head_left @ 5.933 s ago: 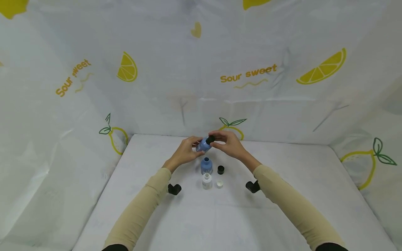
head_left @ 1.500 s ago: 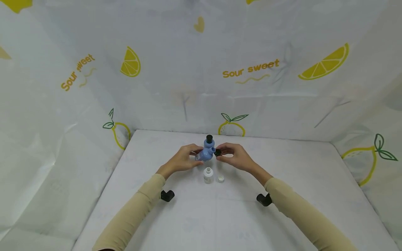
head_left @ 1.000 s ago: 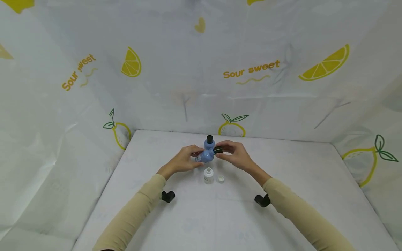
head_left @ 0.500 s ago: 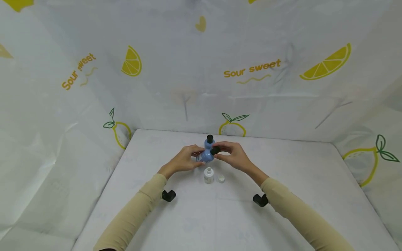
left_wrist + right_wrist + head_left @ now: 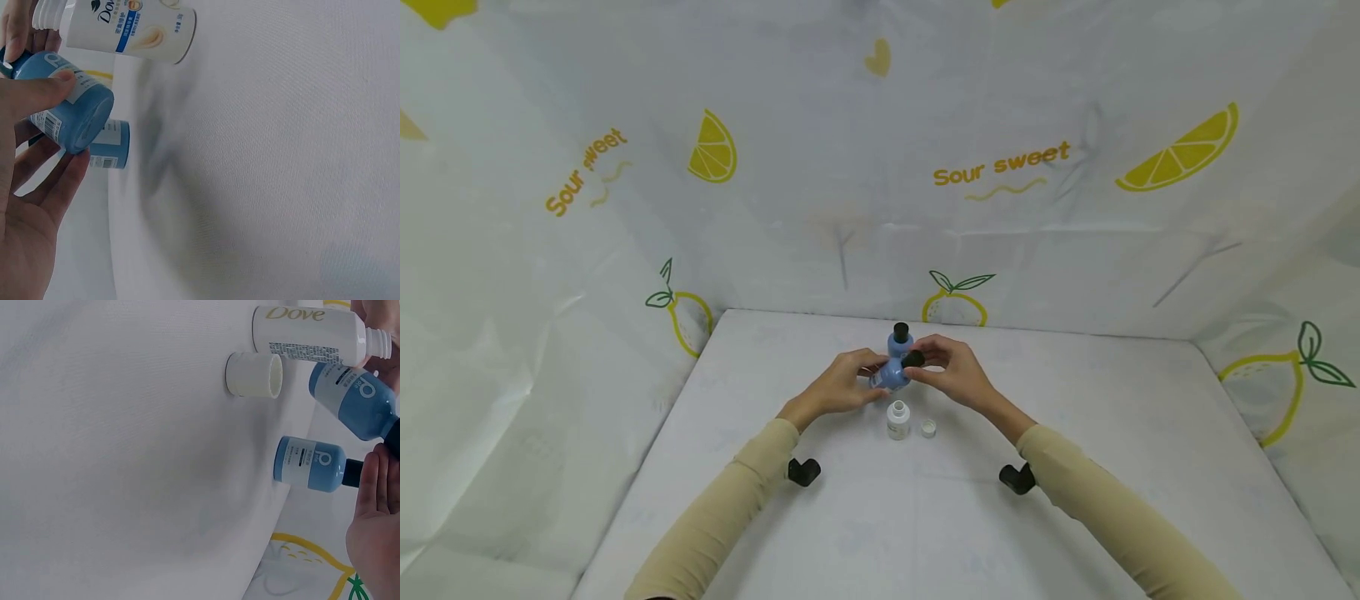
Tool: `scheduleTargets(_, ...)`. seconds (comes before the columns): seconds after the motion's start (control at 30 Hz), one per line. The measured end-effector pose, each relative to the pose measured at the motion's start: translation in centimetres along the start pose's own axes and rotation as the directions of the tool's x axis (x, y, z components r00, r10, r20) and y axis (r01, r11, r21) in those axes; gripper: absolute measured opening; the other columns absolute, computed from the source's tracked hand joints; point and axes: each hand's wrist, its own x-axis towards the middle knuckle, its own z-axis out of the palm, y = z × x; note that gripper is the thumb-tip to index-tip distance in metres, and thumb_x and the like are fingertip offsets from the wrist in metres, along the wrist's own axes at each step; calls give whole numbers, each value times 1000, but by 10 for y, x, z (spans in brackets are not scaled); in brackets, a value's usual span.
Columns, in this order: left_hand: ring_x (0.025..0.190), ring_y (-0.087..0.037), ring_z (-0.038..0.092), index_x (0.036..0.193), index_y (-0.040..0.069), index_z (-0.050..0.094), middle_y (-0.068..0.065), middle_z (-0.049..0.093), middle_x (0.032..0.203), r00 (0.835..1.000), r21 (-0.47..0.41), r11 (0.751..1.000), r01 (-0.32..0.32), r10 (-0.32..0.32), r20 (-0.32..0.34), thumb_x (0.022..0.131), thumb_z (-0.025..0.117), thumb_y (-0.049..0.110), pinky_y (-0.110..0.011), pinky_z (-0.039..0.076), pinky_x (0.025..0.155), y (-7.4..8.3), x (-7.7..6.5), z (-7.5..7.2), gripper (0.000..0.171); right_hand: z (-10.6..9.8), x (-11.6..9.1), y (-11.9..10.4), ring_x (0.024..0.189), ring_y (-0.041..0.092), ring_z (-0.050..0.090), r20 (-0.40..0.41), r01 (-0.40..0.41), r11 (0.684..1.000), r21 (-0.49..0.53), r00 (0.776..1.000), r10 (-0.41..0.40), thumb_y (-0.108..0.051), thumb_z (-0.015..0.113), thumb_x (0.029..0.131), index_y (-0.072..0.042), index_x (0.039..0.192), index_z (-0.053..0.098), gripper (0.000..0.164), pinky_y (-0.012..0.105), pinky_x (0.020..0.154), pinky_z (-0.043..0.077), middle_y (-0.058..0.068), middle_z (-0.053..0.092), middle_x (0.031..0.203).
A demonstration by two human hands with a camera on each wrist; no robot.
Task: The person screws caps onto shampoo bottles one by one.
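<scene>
Over a white-covered worktop (image 5: 880, 533), a person is steadying a tilted blue bottle (image 5: 889, 375) with one hand while gripping its black cap with the other. The left hand (image 5: 844, 383) is curving round the bottle's body, thumb lying along the label and fingers supporting from the other side; the bottle appears to be hanging just clear of the surface. The right hand (image 5: 957, 372) is pinching the black cap (image 5: 913, 358) between thumb and fingers at the bottle's neck. Whether the threads are meeting squarely is not showing.

Just behind, a second blue bottle (image 5: 898, 344) is standing upright, wearing its own dark cap. Nearer the person, an uncapped white bottle (image 5: 898, 422) marked "Dove" is standing upright, a white cap (image 5: 928, 428) sitting just beside it on the right.

Trouble could be coming from the angle: a cap sitting crooked on a leaning neck may be jamming or cross-threading under a twist. A light left-hand hold could be letting the smooth body spin or slip. The crowding is adding risk, since a slipping hand or bottle could be knocking over the open white bottle or the capped one behind.
</scene>
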Motion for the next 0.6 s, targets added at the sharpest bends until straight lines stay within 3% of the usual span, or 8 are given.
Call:
scheduleTargets(0.13,119,-30,74,143,-5,65,-18,74,129,1000,4,1000,-18,18,-8,94,85,10,-37,64,109,0,0,1,56,0,0,0,104,21,74,-34,-12,999,-33,999,11,-11,87,92,-1,118,71,32,30,98,67,17,76,115)
scheduleTargets(0.27,120,-30,74,143,-5,65,-18,73,130,999,10,999,-33,33,-16,94,85,10,-36,64,109,1,1,1,55,1,1,0,98,12,72,-66,-22,999,-45,998,19,-14,89,91,-3,114,71,31,21,91,64,14,76,111)
scheduleTargets(0.47,121,-32,74,144,-6,64,-18,73,130,1000,-21,999,-27,27,-7,94,84,9,-35,64,109,2,-1,0,56,4,0,-1,94,12,72,-94,-39,998,-43,995,35,-16,92,88,-5,109,70,32,15,87,62,12,75,107)
scheduleTargets(0.6,121,-32,74,145,-5,64,-18,73,130,1000,-28,999,-23,23,-5,94,84,10,-35,64,108,2,-2,0,56,4,-1,-1,97,15,73,-77,-46,998,-43,996,42,-17,91,89,-4,113,71,34,18,89,63,14,75,110)
